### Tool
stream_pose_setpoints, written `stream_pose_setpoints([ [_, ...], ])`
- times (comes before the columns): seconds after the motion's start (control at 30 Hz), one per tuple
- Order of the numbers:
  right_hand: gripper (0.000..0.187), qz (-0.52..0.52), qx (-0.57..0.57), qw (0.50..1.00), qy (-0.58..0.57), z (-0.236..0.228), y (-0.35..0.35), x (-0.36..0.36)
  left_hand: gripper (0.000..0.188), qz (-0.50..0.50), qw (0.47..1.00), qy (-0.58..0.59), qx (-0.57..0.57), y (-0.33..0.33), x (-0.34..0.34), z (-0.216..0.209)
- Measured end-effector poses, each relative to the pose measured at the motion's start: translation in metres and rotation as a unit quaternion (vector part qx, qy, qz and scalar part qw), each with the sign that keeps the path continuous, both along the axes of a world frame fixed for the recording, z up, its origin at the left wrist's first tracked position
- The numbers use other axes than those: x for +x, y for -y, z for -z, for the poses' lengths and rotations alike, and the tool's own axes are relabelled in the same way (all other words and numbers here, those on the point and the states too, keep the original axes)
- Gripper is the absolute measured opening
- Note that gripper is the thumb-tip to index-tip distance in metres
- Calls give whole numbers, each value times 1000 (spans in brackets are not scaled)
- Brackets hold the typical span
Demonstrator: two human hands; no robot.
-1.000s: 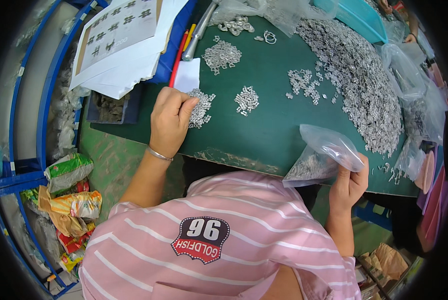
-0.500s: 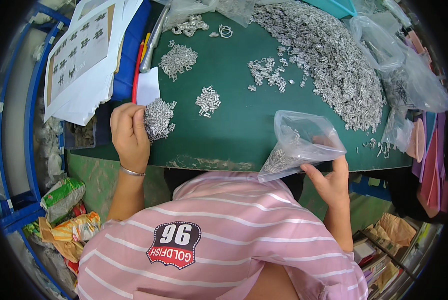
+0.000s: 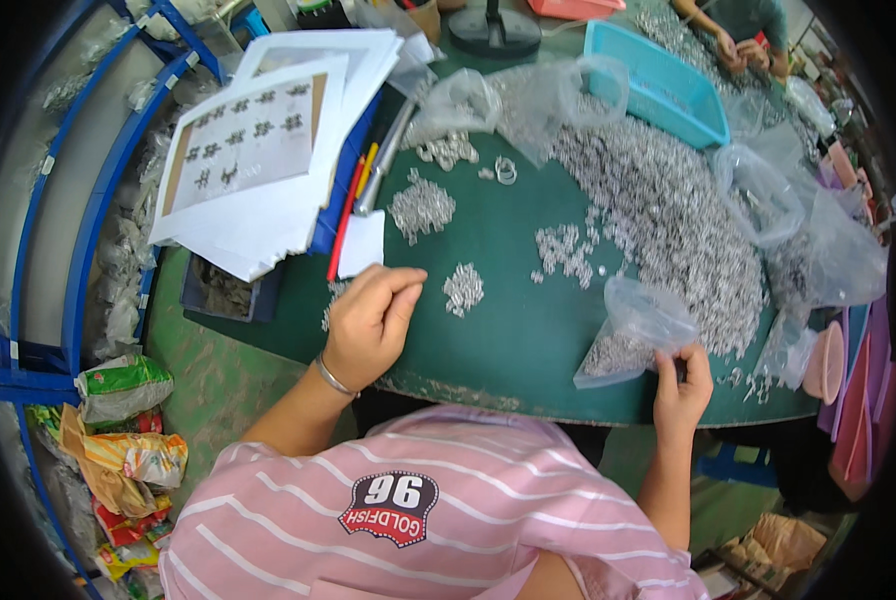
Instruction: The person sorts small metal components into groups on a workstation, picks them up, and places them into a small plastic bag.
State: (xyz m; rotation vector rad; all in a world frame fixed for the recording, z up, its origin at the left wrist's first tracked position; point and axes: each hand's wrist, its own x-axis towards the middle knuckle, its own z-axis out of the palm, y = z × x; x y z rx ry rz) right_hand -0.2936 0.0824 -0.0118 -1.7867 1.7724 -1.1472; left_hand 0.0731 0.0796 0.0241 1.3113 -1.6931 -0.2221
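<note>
My right hand (image 3: 684,385) grips the edge of a clear plastic bag (image 3: 643,325). Small silvery metal pieces lie in the bag's lower corner. Above the green table my left hand (image 3: 370,325) is closed, thumb and fingers pressed together; whatever they may hold cannot be made out. A pile of grey metal pieces (image 3: 335,292) lies partly hidden behind that hand. Just right of its fingertips sits a small heap of metal pieces (image 3: 463,290). Farther back is another pile of thin metal pieces (image 3: 421,207).
A large mound of metal pieces (image 3: 683,230) covers the right side, with a turquoise basket (image 3: 658,88) behind it. Printed sheets (image 3: 243,150), a red pencil (image 3: 345,222) and a metal rod (image 3: 385,160) lie left. At far right back, another person's hands (image 3: 743,52) work.
My left hand has moved right, away from the grey pile toward the small heap. The right hand still holds the bag. The whole view has shifted, showing more of the table's far side.
</note>
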Motion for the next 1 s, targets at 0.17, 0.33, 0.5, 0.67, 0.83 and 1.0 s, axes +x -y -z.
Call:
stream_pose_setpoints([
  [0.17,46,-31,-41,998,-36,-40,4,6,8,9,999,-16,34,0,4,-8],
  [0.33,49,-56,-171,979,-95,-97,36,16,9,58,996,-53,44,20,-17,-16],
  [0.5,36,-117,-303,929,-180,-192,111,30,16,181,976,-119,31,46,-73,-37],
  [0.67,24,-117,-494,806,-306,-342,182,52,16,200,960,-197,17,54,-95,-36],
  [0.83,28,-17,-475,814,-334,-466,274,72,14,187,948,-258,6,61,-98,-24],
  [1.0,41,34,-375,901,-214,-523,340,122,13,163,955,-245,-24,59,-78,-27],
])
